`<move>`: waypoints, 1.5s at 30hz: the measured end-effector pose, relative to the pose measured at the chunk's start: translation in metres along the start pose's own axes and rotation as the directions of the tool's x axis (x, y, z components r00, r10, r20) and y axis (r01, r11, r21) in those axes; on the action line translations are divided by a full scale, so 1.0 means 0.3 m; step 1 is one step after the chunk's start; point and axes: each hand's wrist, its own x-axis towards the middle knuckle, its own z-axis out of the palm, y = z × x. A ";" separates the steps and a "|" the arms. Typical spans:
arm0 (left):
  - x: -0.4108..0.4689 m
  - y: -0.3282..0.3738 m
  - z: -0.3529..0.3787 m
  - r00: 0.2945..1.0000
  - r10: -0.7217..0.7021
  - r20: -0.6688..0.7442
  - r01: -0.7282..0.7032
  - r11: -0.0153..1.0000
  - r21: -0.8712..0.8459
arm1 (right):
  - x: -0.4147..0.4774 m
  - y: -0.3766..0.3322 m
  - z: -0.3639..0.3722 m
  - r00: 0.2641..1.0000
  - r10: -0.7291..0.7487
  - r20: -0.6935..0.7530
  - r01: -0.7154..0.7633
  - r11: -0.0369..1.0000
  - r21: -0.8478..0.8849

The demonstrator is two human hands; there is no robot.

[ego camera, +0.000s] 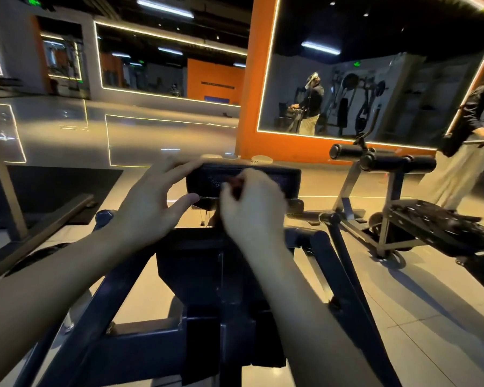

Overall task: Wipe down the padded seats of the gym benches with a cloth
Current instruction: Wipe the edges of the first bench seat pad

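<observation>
1 head view, facing forward-down, close over bench frame (213, 275).

Dim, amber-toned interior. Ceiling tube lights (165, 8) and LED strips (168, 37), far above the fingers (176, 169), glare off the glossy floor (53, 121). The right hand (252, 202) and its pinched cloth (235, 187) are motion-blurred; straight lines bow toward the edges.

Commercial gym. A bench (396, 188) with roller pads (347, 151) stood on the right, a perforated footplate (430, 222) beside it. A big mirror (403, 32) in an orange wall (252, 107) reflected weight machines (352, 104). A dark steel frame (207, 289) with a black pad (280, 177) filled the foreground. Tiled floor (430, 317), dark mat (53, 191) on the left, LED strips (168, 37) edging a large open hall.
</observation>
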 end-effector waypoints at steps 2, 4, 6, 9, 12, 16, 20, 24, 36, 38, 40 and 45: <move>0.004 -0.022 -0.004 1.000 -0.001 -0.003 0.001 0.998 0.055 | -0.020 -0.040 0.017 0.994 -0.084 0.064 0.085 0.996 -0.012; 0.006 -0.023 -0.002 1.000 -0.006 -0.012 0.007 0.998 0.055 | -0.008 0.008 -0.044 0.999 -0.028 0.040 0.029 1.000 -0.004; 0.005 -0.029 0.014 1.000 -0.002 -0.019 0.002 1.000 0.028 | 0.008 0.124 -0.129 0.996 0.086 -0.024 -0.087 0.996 -0.026; 0.003 -0.032 0.032 0.999 -0.013 -0.044 0.013 1.000 0.005 | 0.022 0.209 -0.150 0.964 0.214 -0.159 -0.226 0.972 -0.061; 0.002 -0.031 0.036 0.999 -0.011 -0.044 0.011 1.000 0.002 | -0.003 0.129 -0.106 0.963 0.201 -0.180 -0.204 0.979 0.001; 0.004 -0.024 0.021 1.000 0.005 -0.027 -0.004 0.999 0.053 | -0.061 -0.044 -0.011 0.993 -0.109 -0.051 0.112 0.992 0.051; 0.004 -0.034 0.014 1.000 0.016 -0.005 -0.016 0.997 0.076 | -0.037 0.015 -0.073 0.996 -0.081 -0.039 0.082 0.996 0.025; -0.003 -0.031 0.036 0.999 -0.007 -0.033 0.008 0.999 0.045 | 0.000 0.144 -0.145 0.965 0.181 -0.189 -0.184 0.983 0.002; -0.002 -0.042 0.044 0.999 -0.011 -0.052 0.014 0.997 0.070 | 0.000 0.175 -0.126 0.956 0.152 -0.250 -0.127 0.986 0.112; -0.003 -0.033 0.044 0.999 -0.025 -0.041 0.027 0.998 0.063 | -0.030 0.098 -0.084 0.978 0.042 -0.204 -0.014 0.991 0.134; -0.001 -0.026 0.031 1.000 -0.022 -0.021 0.024 0.996 0.083 | -0.075 -0.002 -0.018 0.988 -0.142 -0.066 0.150 0.979 0.137; 0.010 -0.019 -0.002 1.000 -0.025 0.016 0.023 0.992 0.121 | -0.049 0.072 -0.090 0.993 -0.058 -0.103 0.066 0.995 0.075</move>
